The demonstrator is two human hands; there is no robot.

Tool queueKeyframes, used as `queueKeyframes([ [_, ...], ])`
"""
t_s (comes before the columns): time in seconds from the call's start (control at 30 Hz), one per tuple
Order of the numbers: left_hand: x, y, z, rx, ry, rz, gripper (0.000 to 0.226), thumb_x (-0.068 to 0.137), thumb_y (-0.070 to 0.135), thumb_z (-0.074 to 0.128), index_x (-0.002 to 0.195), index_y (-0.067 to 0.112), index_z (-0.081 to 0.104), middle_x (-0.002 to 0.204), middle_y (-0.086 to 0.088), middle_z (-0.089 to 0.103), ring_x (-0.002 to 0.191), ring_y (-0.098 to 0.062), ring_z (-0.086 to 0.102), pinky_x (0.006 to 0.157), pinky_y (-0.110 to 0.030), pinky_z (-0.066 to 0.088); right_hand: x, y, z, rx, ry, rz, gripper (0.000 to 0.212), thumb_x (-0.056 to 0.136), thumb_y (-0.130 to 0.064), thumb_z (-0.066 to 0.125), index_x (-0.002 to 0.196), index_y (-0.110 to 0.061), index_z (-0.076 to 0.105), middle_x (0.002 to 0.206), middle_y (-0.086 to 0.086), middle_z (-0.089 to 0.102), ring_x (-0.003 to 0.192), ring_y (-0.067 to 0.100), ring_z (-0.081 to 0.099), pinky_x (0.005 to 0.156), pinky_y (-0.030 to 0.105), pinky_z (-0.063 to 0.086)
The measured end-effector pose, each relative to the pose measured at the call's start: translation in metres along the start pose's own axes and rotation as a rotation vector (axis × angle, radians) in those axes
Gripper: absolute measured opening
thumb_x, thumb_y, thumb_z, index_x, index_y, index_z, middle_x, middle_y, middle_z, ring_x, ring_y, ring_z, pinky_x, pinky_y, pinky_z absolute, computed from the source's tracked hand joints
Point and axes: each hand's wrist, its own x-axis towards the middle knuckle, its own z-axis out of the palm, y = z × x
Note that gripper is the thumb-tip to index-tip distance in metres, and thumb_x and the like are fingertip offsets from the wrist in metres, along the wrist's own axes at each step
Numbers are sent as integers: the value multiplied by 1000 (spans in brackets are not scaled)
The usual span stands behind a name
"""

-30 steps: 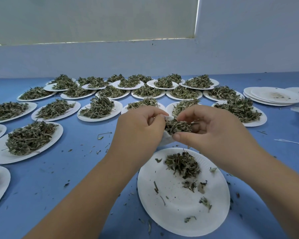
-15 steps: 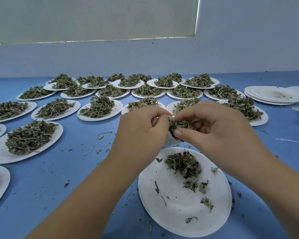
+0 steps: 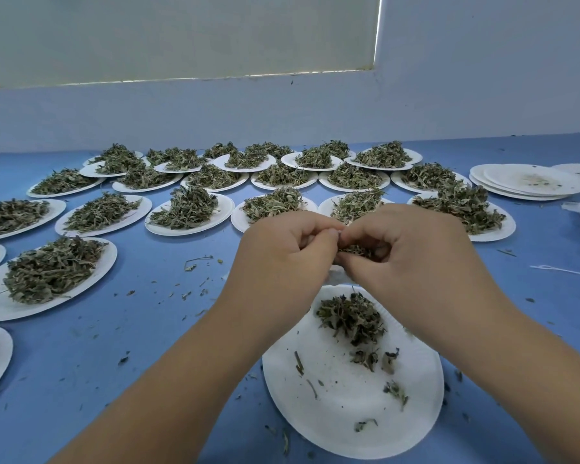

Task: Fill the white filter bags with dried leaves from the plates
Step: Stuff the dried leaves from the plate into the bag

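1. Blue surface carries rows of paper plates heaped with leaves, ranged toward its far edge.
2. Left hand: fingers curled, pinching the white filter bag, which is mostly hidden between both hands above the near plate.
3. Right hand: fingers curled round a tuft of dried leaves, touching the left fingertips.
4. Near plate, at the near edge, holds a small leaf pile and scattered bits.
5. Stack of empty plates sits at the far right.
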Motion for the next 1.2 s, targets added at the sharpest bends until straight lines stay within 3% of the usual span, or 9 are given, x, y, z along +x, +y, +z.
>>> queueKeyframes([
  [0.17, 1, -3, -3, 16, 54, -22, 28, 90, 13, 61, 74, 33, 73, 59, -5, 63, 51, -9, 56, 52, -26, 52, 1, 3, -9, 148, -107, 77, 24, 71, -30, 80, 90, -36, 67, 77, -18, 65, 76, -7, 60, 73, 13, 49],
  [0.3, 2, -1, -3, 28, 63, -22, 29, 90, 11, 60, 74, 31, 73, 51, 2, 59, 50, -12, 54, 47, -25, 46, 2, 4, -14, 297, -113, 72, 22, 73, -19, 80, 87, -33, 69, 81, -17, 70, 76, 1, 67, 75, 24, 56],
  [0.37, 1, -1, -2, 18, 50, -22, 28, 90, 10, 60, 75, 30, 74, 58, -3, 64, 51, -16, 55, 52, -32, 52, 2, 4, -13, 285, -50, 50, 19, 73, -17, 80, 79, -31, 71, 74, -17, 70, 69, 1, 67, 69, 23, 55],
  [0.5, -2, 2, -1, -12, 13, -17, 28, 90, 9, 60, 79, 29, 75, 67, 1, 70, 53, -6, 60, 52, -18, 53, 0, 1, -7, 80, 1, -66, 11, 74, -20, 79, 74, -30, 75, 69, -10, 66, 66, 6, 62, 65, 29, 53],
  [0.63, -1, 2, -3, -7, 26, -22, 26, 91, 10, 58, 82, 27, 76, 69, -6, 70, 58, -20, 62, 56, -34, 57, 1, 3, -7, 77, -69, -82, 17, 77, -23, 74, 86, -37, 74, 85, -14, 60, 78, 2, 58, 70, 18, 46],
  [0.77, 0, 4, -3, 9, 34, -27, 25, 91, 13, 58, 82, 26, 76, 65, -11, 65, 56, -25, 54, 60, -48, 54, 2, 3, -8, 81, -62, -110, 26, 78, -14, 76, 89, -38, 73, 81, -14, 65, 75, 3, 63, 72, 26, 52],
  [0.93, -1, 2, -2, -7, 13, -23, 26, 91, 8, 57, 85, 23, 77, 70, -6, 70, 65, -22, 64, 52, -25, 55, -1, 3, -1, 100, 34, -89, 18, 76, -14, 78, 78, -32, 73, 65, -19, 62, 65, -6, 57, 62, 6, 43],
  [1.1, -1, 4, -2, -52, 15, -53, 26, 91, 7, 56, 84, 21, 76, 59, 9, 67, 49, 3, 57, 48, -9, 45, -2, 3, -1, 16, -10, -152, 17, 80, -16, 75, 82, -33, 76, 63, -15, 64, 67, -2, 54, 61, 6, 39],
  [1.2, -1, 5, -3, -58, 25, -70, 27, 91, 9, 57, 80, 24, 76, 55, 13, 64, 50, 1, 59, 47, -10, 45, -1, 5, -5, 64, -26, -143, 23, 80, -16, 74, 86, -38, 76, 67, -21, 64, 69, -9, 54, 64, 3, 36],
])
